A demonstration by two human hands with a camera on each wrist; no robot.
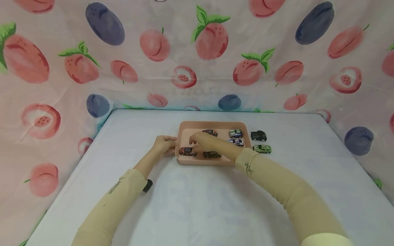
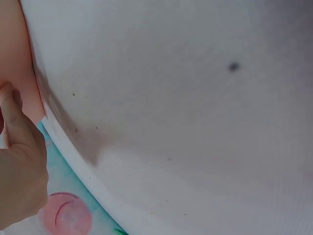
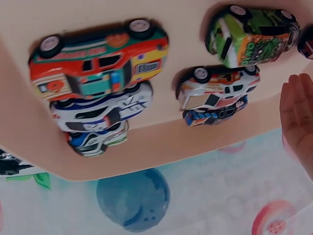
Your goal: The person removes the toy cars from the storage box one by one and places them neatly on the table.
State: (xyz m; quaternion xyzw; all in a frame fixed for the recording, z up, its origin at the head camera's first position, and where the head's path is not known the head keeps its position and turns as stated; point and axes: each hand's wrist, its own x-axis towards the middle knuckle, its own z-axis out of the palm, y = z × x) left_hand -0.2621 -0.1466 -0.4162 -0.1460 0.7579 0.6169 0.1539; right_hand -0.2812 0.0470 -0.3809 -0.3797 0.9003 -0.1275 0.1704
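Observation:
A peach-coloured tray point(image 1: 212, 163) holds several small toy cars, among them a white one point(image 1: 236, 142), a dark one point(image 1: 212, 154) and a red-and-dark one point(image 1: 187, 151). My left hand point(image 1: 163, 145) touches the tray's left outer wall with extended fingers. The left wrist view has the thumb point(image 2: 9, 98) against that wall. Over the left half of the tray reaches my right hand point(image 1: 203, 140), fingers pointing down. In the right wrist view those fingers point(image 3: 296, 98) are straight and hold nothing visible, near a green car point(image 3: 254, 39). A red, green and yellow car point(image 3: 100, 61) stands farther off.
Right of the tray, on the white table point(image 1: 197, 205), stand a black toy car point(image 1: 258, 135) and a green one point(image 1: 262, 149). A small black object point(image 1: 148, 186) shows beside the left sleeve. Fruit-patterned cloth point(image 1: 197, 85) hangs behind the table.

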